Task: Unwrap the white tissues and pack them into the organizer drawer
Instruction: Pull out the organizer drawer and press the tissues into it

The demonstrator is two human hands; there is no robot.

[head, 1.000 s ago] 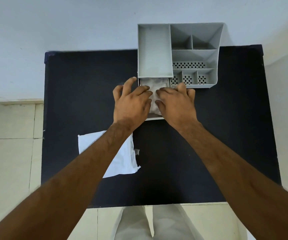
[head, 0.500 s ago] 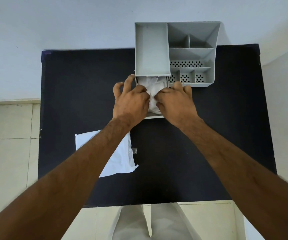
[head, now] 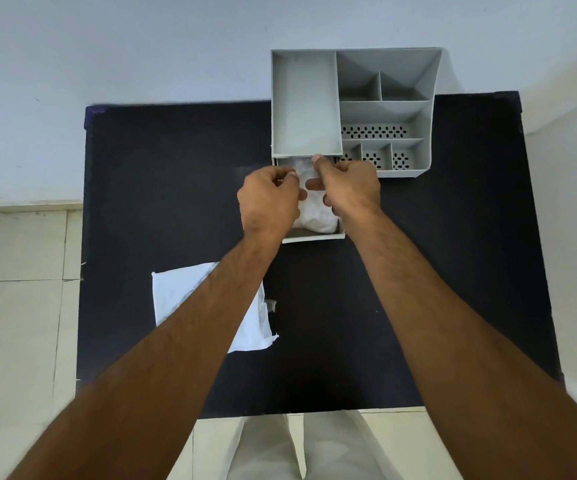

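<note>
Both hands, left (head: pixel 269 195) and right (head: pixel 348 188), fingers curled, pinch the white tissues (head: pixel 316 216) in the open organizer drawer (head: pixel 315 236); best tuck edges below the rim.

Tissues (head: pixel 318 216) lie in the drawer (head: pixel 315 236) before the organizer (head: pixel 384 112)

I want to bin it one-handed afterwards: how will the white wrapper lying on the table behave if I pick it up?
Probably floppy: the white wrapper lies flat and creased on the black table. Likely very light, since it looks thin and empty. Its torn corner may flap or snag.
</note>
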